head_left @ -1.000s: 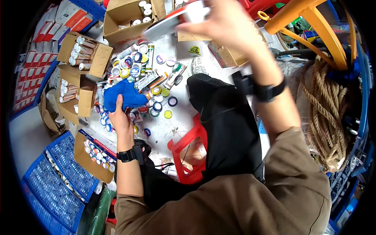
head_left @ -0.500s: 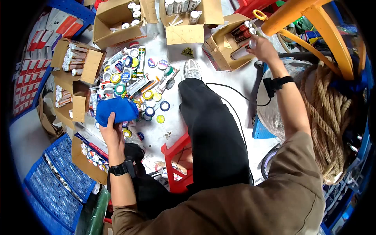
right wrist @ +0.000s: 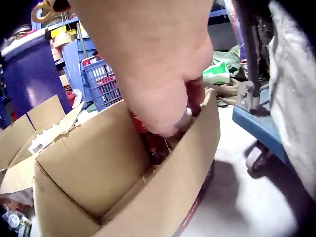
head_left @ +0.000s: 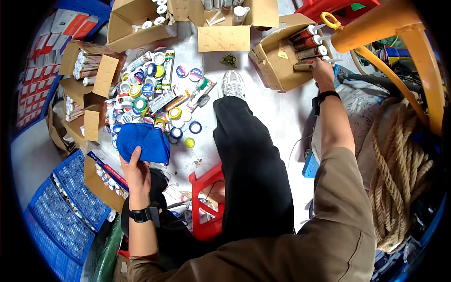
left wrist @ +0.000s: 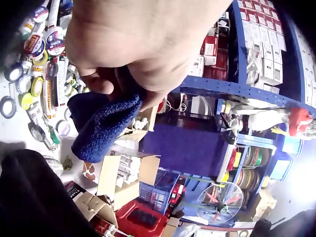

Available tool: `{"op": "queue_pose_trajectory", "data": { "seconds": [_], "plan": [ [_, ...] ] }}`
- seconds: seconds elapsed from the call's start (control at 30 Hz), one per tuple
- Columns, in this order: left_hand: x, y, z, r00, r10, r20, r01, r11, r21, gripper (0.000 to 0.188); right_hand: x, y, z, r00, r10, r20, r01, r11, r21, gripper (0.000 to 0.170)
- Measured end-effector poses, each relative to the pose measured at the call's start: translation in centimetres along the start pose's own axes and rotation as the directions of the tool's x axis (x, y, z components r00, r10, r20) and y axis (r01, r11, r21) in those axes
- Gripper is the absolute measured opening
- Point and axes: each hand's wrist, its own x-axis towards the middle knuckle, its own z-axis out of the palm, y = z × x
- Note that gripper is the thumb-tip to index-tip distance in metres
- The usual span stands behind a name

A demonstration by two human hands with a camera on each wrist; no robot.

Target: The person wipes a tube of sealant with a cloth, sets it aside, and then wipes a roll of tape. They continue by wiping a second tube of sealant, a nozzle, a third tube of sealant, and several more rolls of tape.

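My left hand (head_left: 136,176) grips a folded blue cloth (head_left: 144,142), thumb on top, beside a heap of tape rolls and tubes (head_left: 143,89). In the left wrist view the blue cloth (left wrist: 106,126) hangs from the curled fingers. At the right, my right hand (head_left: 323,74) is at the edge of an open cardboard box (head_left: 268,66), its fingers round the end of a sealant tube (head_left: 304,66). Several red and dark tubes with white ends (head_left: 307,41) lie beside that one. The right wrist view shows the fingers down inside the box wall (right wrist: 185,168), partly hidden by it.
Two open cartons (head_left: 223,38) (head_left: 141,37) with white tubes stand at the back, and further cartons (head_left: 107,75) at the left. A red stool (head_left: 206,207) is by my legs. An orange frame (head_left: 376,28) and coiled rope (head_left: 399,174) stand at the right; blue crates (head_left: 66,211) at the left.
My right hand has come down from the upper middle with a red-and-white item to the right-hand box, where a tube now lies beside the others. The left hand keeps hold of the cloth.
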Motion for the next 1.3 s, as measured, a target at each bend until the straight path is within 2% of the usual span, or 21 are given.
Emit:
{"op": "queue_pose_trajectory", "data": {
  "seconds": [0.03,0.17,0.33,0.4,0.53,0.77,0.83,0.87,0.9,1.03,1.07,1.13,1.2,1.23,1.3],
  "plan": [
    [-0.2,0.0,0.3,1.000,-0.004,-0.002,0.004,1.000,0.004,0.051,0.1,0.2,0.8,0.998,0.001,-0.058,-0.001,1.000,-0.017,0.020],
    [-0.8,0.2,1.0,1.000,0.008,-0.018,-0.008,1.000,0.005,0.049,0.2,0.0,1.8,0.996,0.026,-0.089,-0.032,0.997,-0.066,0.018],
    [-1.0,0.1,0.1,1.000,-0.027,0.015,0.027,0.998,0.055,0.044,-0.4,-0.6,2.0,0.972,0.057,-0.229,-0.080,0.992,-0.094,0.028],
    [-1.5,0.3,0.6,1.000,-0.013,0.013,0.013,1.000,-0.027,0.048,-0.7,-0.6,1.4,0.980,0.051,-0.193,-0.069,0.994,-0.088,0.031],
    [-1.6,0.1,-0.1,0.998,-0.030,0.049,0.033,0.997,-0.070,0.048,-0.7,-0.3,1.0,0.995,0.059,-0.076,-0.063,0.996,-0.055,0.041],
    [-1.6,1.4,-2.1,0.996,-0.054,0.066,0.064,0.984,-0.169,0.047,-1.6,0.0,-0.1,0.989,0.067,-0.134,-0.045,0.986,0.160,0.059],
    [-1.3,2.2,-3.4,0.992,-0.089,0.085,0.106,0.970,-0.219,0.048,-2.6,-0.3,-3.3,0.995,0.102,0.000,-0.097,0.951,0.295,0.057],
    [-1.2,2.8,-3.8,0.989,-0.055,0.135,0.092,0.956,-0.280,0.049,-4.3,-1.7,-6.6,0.994,0.104,0.017,-0.104,0.946,0.307,0.050],
    [-1.1,3.4,-4.4,0.984,-0.012,0.179,0.074,0.936,-0.345,0.050,-5.3,-1.8,-7.8,0.998,0.057,-0.024,-0.045,0.932,0.360,0.043],
    [-0.7,5.1,-7.6,0.970,0.070,0.231,0.064,0.849,-0.524,0.051,-11.6,-6.8,-19.9,0.997,-0.015,0.080,-0.034,0.820,0.571,0.040],
    [-0.3,5.2,-8.7,0.957,0.107,0.270,0.064,0.831,-0.553,0.052,-13.0,-8.5,-23.0,0.996,-0.071,0.055,0.026,0.809,0.587,0.037],
    [0.2,5.7,-10.4,0.954,0.152,0.259,0.026,0.819,-0.573,0.054,-14.9,-11.8,-28.0,0.978,-0.204,0.039,0.132,0.753,0.645,0.030],
    [0.4,6.6,-12.0,0.945,0.200,0.260,-0.004,0.800,-0.600,0.055,-15.9,-15.9,-32.4,0.949,-0.314,-0.016,0.257,0.744,0.617,0.030],
    [0.6,7.3,-12.6,0.938,0.230,0.259,-0.019,0.780,-0.626,0.054,-16.0,-18.2,-33.9,0.911,-0.402,-0.090,0.366,0.693,0.621,0.029],
    [0.9,8.5,-14.0,0.895,0.370,0.249,-0.136,0.758,-0.639,0.056,-16.7,-24.0,-37.5,0.823,-0.552,-0.134,0.527,0.653,0.544,0.029]
  ]
}}
